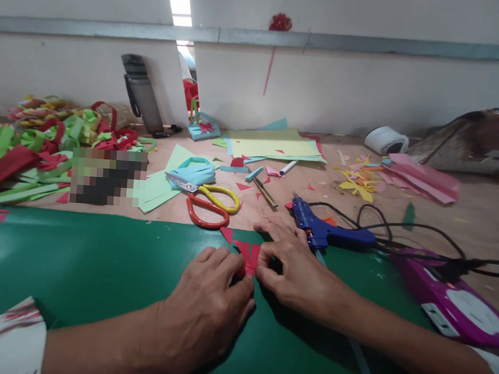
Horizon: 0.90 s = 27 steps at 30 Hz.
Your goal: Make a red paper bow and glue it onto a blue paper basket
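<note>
"Where is the red paper (250, 254) kept?"

"It is held between the two hands, over the green mat (99, 262), near the mat's far edge."

"How is it gripped?"

"By the left hand (213, 307), it is held in tightly bent fingers, whose tips are partly hidden. By the right hand (291, 261), its right edge is taken between thumb and forefinger, drawn together in a loop. The other fingers are stretched toward the glue gun (321, 227)."

"And what is found around the hands?"

"The gun is laid just beside the right hand, its nozzle pointed away. Farther right, a purple power strip (459, 304) is seen. Beyond the left hand, scissors (205, 190) with one red and one yellow handle are laid; a red scrap (226, 235) is seen beside them."

"What is set farther back?"

"Pale sheets (273, 143) are stacked near the wall (345, 91), and a dark bottle (147, 100) is stood to their left."
</note>
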Tool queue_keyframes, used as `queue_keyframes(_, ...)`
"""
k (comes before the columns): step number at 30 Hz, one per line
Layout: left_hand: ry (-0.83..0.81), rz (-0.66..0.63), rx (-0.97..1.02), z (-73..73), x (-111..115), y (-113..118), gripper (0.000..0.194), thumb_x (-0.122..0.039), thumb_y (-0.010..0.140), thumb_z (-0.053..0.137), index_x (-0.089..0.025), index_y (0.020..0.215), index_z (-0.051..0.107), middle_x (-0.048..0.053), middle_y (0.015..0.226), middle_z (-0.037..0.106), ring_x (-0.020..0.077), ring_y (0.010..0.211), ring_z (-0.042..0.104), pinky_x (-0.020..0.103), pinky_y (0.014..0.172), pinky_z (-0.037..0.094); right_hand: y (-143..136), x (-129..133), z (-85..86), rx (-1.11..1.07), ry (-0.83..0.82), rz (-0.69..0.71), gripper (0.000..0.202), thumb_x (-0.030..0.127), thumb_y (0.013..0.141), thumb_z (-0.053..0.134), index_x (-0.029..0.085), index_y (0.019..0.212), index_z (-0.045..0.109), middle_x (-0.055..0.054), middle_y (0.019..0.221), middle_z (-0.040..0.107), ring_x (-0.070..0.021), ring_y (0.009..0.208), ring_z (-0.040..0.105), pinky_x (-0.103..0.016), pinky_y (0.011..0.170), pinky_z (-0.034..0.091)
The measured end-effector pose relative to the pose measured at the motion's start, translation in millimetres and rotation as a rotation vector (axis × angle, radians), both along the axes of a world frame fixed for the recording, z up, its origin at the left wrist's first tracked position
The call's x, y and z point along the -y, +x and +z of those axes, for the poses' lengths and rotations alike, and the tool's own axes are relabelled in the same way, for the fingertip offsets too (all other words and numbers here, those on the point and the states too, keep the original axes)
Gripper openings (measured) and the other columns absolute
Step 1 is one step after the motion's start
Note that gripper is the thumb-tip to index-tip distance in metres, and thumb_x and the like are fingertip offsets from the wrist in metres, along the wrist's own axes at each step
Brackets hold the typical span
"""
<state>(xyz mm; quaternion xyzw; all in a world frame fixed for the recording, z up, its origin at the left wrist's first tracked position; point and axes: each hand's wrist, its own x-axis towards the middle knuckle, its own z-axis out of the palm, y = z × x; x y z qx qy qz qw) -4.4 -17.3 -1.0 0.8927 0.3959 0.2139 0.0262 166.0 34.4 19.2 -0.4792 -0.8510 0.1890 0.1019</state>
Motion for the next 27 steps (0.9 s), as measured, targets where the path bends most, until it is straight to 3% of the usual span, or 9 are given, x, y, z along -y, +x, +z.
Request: queue_keyframes(27, 0.007, 0.007, 0.008, -0.2, 0.3, 0.4, 0.020, -0.021, 0.090, 0.044, -0.015, 0.091, 0.063, 0.009, 0.087, 0.058, 0.0216, 0.076, 0.047, 0.037, 0.065, 0.039, -0.3, 0.6, 2.7, 0.013, -0.014, -0.003, 0.017, 0.014, 0.075, 0.051, 0.018, 0.058, 0.054, -0.010, 0.134, 0.050, -0.0296, 0.131, 0.034, -0.057, 0.104, 0.018)
